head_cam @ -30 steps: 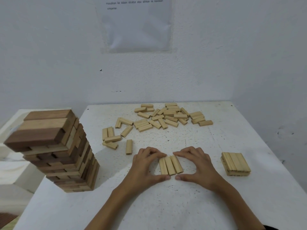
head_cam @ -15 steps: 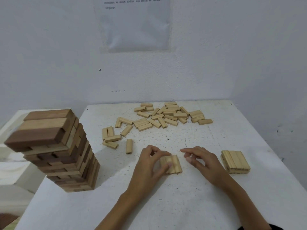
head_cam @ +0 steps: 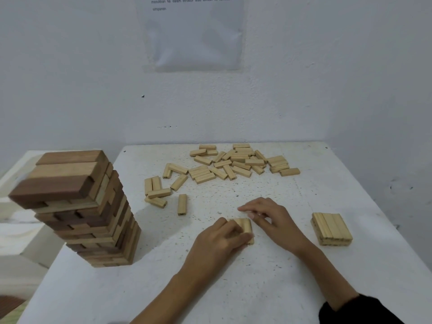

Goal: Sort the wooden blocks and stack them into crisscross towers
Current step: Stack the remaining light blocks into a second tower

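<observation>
1 tower [head_cam: 77, 206] is built, well left of the fingers; a low stack [head_cam: 332, 229] is begun to their right. A row [head_cam: 245, 226] of blocks is gripped by curled fingers of the left hand [head_cam: 217, 242] and touched by straighter fingers of the right hand [head_cam: 273, 220]. Many loose blocks [head_cam: 236, 162] beyond them are left unstacked.

The left hand [head_cam: 219, 239] covers most of the small block row [head_cam: 245, 226] (only its right edge shows); the top edge crops the wall notice [head_cam: 194, 36].

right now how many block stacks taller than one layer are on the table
2: the tall two-tone tower at the left edge, the low pale stack on the right; blocks under the left hand are partly hidden.
</observation>
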The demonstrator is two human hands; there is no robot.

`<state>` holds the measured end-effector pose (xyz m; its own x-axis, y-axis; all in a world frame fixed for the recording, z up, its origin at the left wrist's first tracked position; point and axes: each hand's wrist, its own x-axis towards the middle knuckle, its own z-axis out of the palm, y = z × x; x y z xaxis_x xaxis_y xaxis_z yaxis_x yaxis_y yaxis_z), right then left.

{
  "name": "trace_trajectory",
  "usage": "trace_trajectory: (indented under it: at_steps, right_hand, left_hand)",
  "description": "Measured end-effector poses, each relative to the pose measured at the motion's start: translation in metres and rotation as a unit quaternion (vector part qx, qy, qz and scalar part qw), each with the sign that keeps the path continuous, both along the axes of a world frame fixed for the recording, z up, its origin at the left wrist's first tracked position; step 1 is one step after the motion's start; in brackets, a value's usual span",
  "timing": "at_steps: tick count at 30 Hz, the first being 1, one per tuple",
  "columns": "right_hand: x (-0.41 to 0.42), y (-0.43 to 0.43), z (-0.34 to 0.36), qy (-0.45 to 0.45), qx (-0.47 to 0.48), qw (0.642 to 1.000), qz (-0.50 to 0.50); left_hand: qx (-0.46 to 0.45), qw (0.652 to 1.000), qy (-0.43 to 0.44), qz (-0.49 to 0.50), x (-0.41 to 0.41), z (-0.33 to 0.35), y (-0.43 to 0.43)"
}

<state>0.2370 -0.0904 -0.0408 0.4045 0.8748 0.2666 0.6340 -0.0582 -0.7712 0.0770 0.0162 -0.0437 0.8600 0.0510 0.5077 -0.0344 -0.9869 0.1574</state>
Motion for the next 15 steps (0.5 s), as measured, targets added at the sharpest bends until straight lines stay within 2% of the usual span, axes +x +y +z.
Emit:
trace_trajectory:
  at_steps: [4, 9, 12, 15]
  right_hand:
    - [0.002, 0.021, 0.007, -0.021, -0.036, 0.997, 0.063]
    - [0.006, 0.016, 0.017, -0.032, -0.086, 0.991, 0.095]
    - [0.001, 0.004, 0.017, -0.021, -0.095, 0.995, 0.037]
    - [-0.011, -0.008, 0.014, -0.001, -0.104, 0.994, -0.025]
  left_hand:
    - [0.043, 0.999, -0.013, -0.016, 0.002, -0.004, 0.001]
    - [0.036, 0.998, -0.01, -0.047, 0.001, -0.006, 0.009]
    - [-0.014, 0.996, 0.017, -0.09, -0.002, -0.009, 0.021]
    - [-0.13, 0.983, 0.026, -0.123, -0.002, -0.007, 0.028]
